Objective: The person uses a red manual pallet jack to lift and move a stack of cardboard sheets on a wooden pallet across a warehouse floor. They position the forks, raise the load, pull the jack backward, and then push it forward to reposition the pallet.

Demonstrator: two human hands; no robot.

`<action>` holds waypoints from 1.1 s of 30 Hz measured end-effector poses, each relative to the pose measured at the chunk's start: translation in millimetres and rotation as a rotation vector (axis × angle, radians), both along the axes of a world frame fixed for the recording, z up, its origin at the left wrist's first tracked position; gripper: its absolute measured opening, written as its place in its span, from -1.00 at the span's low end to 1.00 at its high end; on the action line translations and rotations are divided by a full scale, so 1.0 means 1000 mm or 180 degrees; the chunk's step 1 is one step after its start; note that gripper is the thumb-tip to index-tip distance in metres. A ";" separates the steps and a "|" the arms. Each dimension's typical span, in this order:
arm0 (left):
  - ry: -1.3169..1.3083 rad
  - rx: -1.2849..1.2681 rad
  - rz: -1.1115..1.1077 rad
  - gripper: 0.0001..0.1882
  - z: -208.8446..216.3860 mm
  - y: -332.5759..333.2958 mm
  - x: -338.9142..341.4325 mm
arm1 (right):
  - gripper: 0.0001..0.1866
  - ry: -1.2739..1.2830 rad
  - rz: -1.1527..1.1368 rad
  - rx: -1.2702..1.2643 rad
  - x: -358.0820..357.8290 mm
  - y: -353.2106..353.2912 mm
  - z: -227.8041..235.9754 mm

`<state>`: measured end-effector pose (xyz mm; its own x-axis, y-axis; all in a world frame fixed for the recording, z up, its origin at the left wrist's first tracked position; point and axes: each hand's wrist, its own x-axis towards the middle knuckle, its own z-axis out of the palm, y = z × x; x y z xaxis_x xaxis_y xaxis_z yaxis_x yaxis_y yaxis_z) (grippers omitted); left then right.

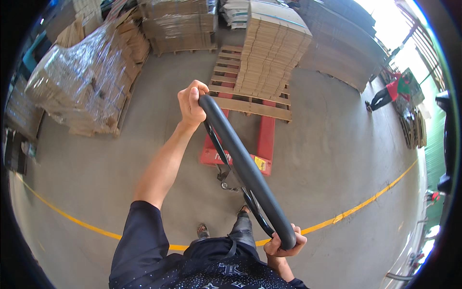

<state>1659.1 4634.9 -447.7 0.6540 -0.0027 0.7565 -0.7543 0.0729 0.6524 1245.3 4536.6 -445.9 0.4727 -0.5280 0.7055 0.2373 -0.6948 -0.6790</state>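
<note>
A black loop handle [245, 168] of a pallet jack slants across the middle, its far end at the left and its near end at the right. My left hand [192, 102] is closed around the far end with the arm stretched forward. Close to my body, my right hand [285, 243] grips the near end, partly hidden by the bar. Ahead of my feet lies the red pallet jack [266, 137], its forks running under a wooden pallet [250, 107]. On that pallet rises a tall stack of flat cardboard sheets [272, 53], set toward its right side.
A plastic-wrapped load [79, 84] leans on a pallet at the left. Another wrapped load [180, 26] stands behind, and a large stack [332, 45] at the far right. A person in red [395, 89] is farther right. A yellow floor line [337, 219] curves past my feet.
</note>
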 end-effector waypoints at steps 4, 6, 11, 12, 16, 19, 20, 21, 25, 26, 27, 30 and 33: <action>0.0361 0.0100 -0.0316 -0.30 -0.027 -0.027 0.011 | -0.57 -0.0141 0.0819 0.0105 0.001 0.015 -0.033; 0.0616 0.0105 -0.0627 -0.28 -0.047 -0.045 0.016 | -0.54 0.0037 0.0747 -0.0134 0.003 0.015 -0.052; 0.1461 -0.0099 -0.1941 -0.27 -0.122 -0.095 0.018 | -0.47 -0.0349 0.0382 -0.0170 0.008 -0.015 -0.115; 0.1503 -0.0204 -0.2023 -0.27 -0.142 -0.101 0.020 | -0.47 -0.0321 0.0326 -0.0198 0.008 -0.023 -0.129; 0.2132 -0.0268 -0.2195 -0.24 -0.206 -0.138 0.020 | -0.50 -0.0410 -0.0046 -0.0253 0.009 -0.059 -0.205; 0.2483 -0.0512 -0.2349 -0.24 -0.261 -0.190 0.008 | -0.67 -0.0666 -0.0814 -0.0206 0.009 -0.103 -0.274; 0.2484 -0.0652 -0.2415 -0.24 -0.278 -0.205 0.003 | -0.69 -0.0722 -0.0878 -0.0135 0.007 -0.122 -0.295; 0.2538 -0.0752 -0.2450 -0.26 -0.299 -0.218 -0.003 | -0.71 -0.0652 -0.1032 -0.0202 0.004 -0.143 -0.317; 0.2472 -0.0508 -0.2739 -0.30 -0.381 -0.249 -0.031 | -0.85 -0.1014 -0.1554 -0.0727 -0.008 -0.253 -0.391; 0.2395 -0.0467 -0.2790 -0.29 -0.401 -0.259 -0.039 | -0.83 -0.1018 -0.1848 -0.0419 -0.010 -0.286 -0.407; 0.2344 -0.0375 -0.2708 -0.28 -0.419 -0.268 -0.043 | -0.89 -0.0897 -0.1867 -0.0213 -0.010 -0.319 -0.421; 0.2555 -0.0612 -0.2343 -0.24 -0.474 -0.300 -0.072 | -0.90 -0.0365 -0.2215 0.0210 -0.002 -0.413 -0.459; 0.1239 -0.0117 -0.2547 -0.20 -0.526 -0.318 -0.093 | -0.89 0.0080 -0.2205 0.0930 0.018 -0.492 -0.486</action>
